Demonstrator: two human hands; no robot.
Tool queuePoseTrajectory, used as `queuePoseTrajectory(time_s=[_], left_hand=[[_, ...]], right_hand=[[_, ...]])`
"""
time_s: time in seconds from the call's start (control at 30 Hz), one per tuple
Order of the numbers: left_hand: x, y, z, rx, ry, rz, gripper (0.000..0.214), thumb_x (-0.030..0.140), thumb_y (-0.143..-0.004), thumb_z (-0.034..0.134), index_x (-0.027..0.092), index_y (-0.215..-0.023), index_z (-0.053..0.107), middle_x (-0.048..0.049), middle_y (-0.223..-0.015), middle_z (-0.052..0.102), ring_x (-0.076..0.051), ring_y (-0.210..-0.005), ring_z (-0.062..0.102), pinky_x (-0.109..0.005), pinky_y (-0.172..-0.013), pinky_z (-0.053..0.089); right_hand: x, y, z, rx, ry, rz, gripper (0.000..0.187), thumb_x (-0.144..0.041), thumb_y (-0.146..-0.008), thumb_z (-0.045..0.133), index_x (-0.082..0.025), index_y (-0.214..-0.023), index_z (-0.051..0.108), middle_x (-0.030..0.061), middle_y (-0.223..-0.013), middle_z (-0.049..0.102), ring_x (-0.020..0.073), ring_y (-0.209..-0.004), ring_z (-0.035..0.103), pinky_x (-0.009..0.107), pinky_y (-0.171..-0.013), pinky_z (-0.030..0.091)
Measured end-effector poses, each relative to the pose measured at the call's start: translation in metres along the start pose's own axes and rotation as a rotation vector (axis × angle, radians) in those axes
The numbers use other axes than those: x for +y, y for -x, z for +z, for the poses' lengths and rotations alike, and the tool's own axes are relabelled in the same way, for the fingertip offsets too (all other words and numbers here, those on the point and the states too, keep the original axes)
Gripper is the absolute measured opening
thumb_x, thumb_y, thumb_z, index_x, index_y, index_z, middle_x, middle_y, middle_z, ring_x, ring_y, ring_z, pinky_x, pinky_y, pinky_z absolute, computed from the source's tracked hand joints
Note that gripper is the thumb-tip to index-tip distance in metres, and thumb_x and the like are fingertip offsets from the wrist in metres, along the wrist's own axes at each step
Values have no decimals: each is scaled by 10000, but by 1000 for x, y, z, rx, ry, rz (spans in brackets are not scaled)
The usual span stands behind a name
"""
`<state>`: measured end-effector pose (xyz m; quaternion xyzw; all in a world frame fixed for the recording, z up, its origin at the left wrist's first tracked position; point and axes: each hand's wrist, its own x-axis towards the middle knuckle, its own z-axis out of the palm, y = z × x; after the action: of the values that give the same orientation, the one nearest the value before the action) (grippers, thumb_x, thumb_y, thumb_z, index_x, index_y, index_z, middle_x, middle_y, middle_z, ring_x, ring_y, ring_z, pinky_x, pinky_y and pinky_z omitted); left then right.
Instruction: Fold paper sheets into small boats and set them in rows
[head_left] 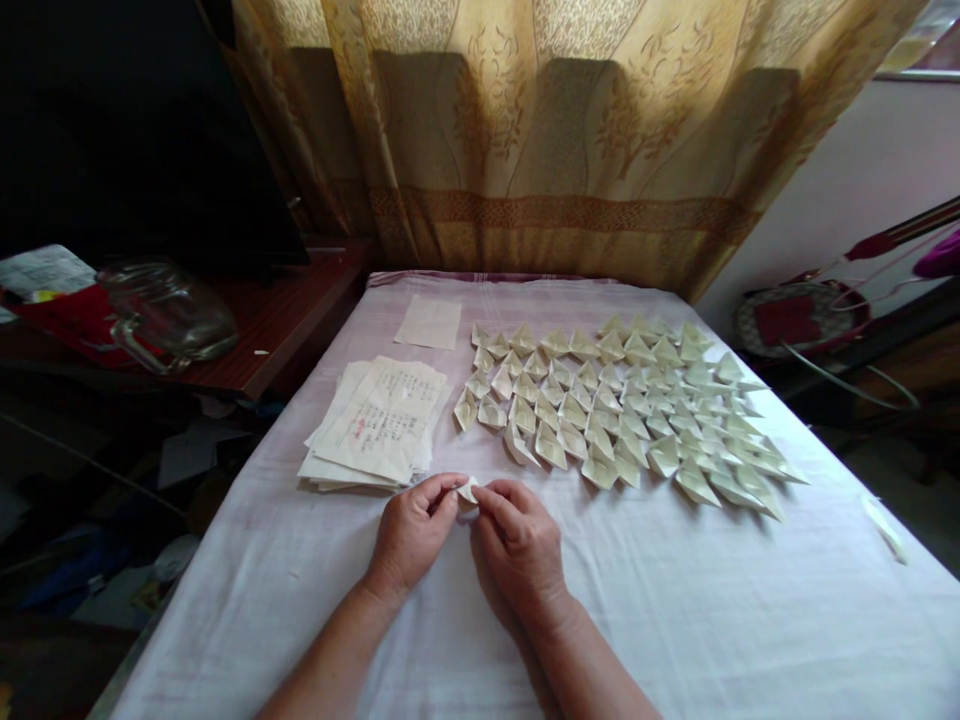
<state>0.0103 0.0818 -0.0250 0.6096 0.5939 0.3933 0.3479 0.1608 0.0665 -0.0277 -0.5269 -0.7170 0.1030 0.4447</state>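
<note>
Between my two hands is a small folded paper boat (468, 492), held just above the cloth at the near middle of the table. My left hand (415, 528) pinches its left end between thumb and forefinger. The right end is gripped the same way by my right hand (521, 535). To the right stand many finished paper boats (574, 410) in close rows. Left of them lies a stack of paper sheets (379, 420), the top one covered in handwriting with a red mark. A single blank sheet (429, 322) rests behind the stack.
A pale cloth (675, 620) covers the table. At the left, a glass jar (169, 310) lies on a dark wooden desk (300, 310) beside a black screen (127, 130). A curtain (517, 120) hangs behind. A white strip (885, 530) lies near the right edge.
</note>
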Motion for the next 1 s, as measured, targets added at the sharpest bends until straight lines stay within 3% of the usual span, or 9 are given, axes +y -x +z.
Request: queuePoseTrajectory(time_s=[0.2, 0.33, 0.47, 0.53, 0.67, 0.83, 1.0], left_hand=[[3, -1, -5, -108, 173, -96, 315, 347, -834, 553, 161, -1023, 723, -47, -812, 763, -168, -699, 702, -260, -669, 562], [4, -2, -5, -93, 258, -151, 325, 382, -762, 673, 147, -985, 702, -29, -755, 718, -146, -670, 666, -226, -612, 541], [3, -4, -4, -111, 383, -214, 371, 365, -712, 718, 141, -1005, 677, -21, -759, 687, -145, -687, 654, -235, -618, 547], [3, -4, -5, -134, 409, -236, 389, 360, -713, 713, 142, -1032, 664, -19, -763, 682, -141, -671, 649, -238, -611, 542], [4, -3, -5, -170, 363, -224, 364, 314, -753, 672, 150, -1077, 650, -21, -763, 699, -134, -633, 644, -218, -567, 507], [2, 1, -1, -167, 206, -142, 344, 267, -776, 634, 177, -1107, 654, -37, -833, 749, -158, -716, 695, -237, -648, 538], [4, 3, -3, -177, 140, -84, 345, 280, -786, 623, 179, -1114, 656, -51, -900, 761, -179, -807, 718, -260, -726, 563]], right_hand=[[2, 2, 1, -20, 47, -37, 319, -114, -866, 498, -228, -1047, 735, 90, -994, 742, 190, -847, 702, 304, -757, 567], [6, 5, 4, -35, 44, -49, 300, -142, -869, 538, -242, -1069, 738, 95, -1027, 749, 211, -882, 715, 336, -779, 584], [6, 4, 4, -42, -79, -18, 305, -127, -861, 512, -235, -1032, 740, 92, -1035, 751, 199, -908, 719, 324, -799, 585], [3, 2, 2, -27, -161, 64, 290, -135, -857, 492, -214, -1004, 729, 78, -953, 762, 184, -838, 725, 295, -758, 583], [-1, -4, -2, -53, -271, 303, 232, -238, -888, 495, -193, -947, 715, 41, -794, 753, 162, -668, 700, 243, -629, 549], [3, -8, -5, -112, -345, 313, 204, -295, -860, 565, -203, -846, 747, 44, -773, 754, 169, -684, 691, 243, -633, 524], [5, -10, -6, -58, -436, 408, 196, -316, -824, 598, -193, -760, 737, 31, -701, 723, 157, -639, 651, 240, -613, 508]])
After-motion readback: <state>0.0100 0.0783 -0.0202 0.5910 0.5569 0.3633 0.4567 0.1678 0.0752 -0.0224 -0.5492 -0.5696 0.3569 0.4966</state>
